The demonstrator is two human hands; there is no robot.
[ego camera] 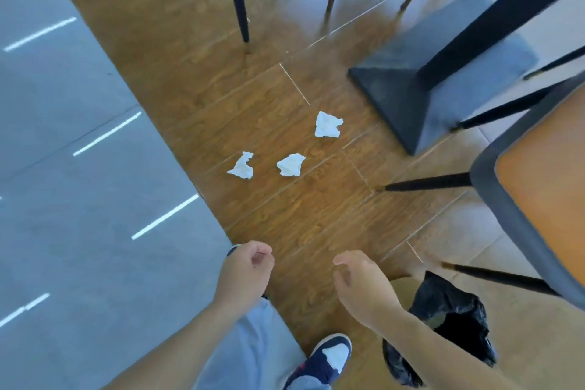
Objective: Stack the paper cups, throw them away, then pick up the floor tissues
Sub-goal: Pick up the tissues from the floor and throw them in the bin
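While no paper cups show anywhere in the head view, judged to be past the cup step and onto the tissues. Three crumpled white tissues on the wood-grain floor, ahead of both hands and well apart from them: left tissue, middle tissue just beside it, far tissue further off and rightward, near the dark desk base. Left hand low in frame, fingers curled in loosely toward the palm, pinching nothing. Right hand beside it, fingers half bent and slightly spread, also empty. Left tissue straight ahead of the left hand; middle tissue between the two hands' lines, a shade closer to the right one; far tissue up and away on the right hand's side. Tissues too crumpled to give a clear long axis, though the left one looks stretched on a diagonal, narrow end up and to the right. Black bag slumped on the floor behind the right wrist, beside the chair legs, its mouth partly hidden by the forearm. Orange chair seat at the right edge. Shoe planted below, short of the tissues. Likely next: bend forward and down, each hand to its nearer tissue, far one last. Grip probably easy, a light pinch on soft paper.
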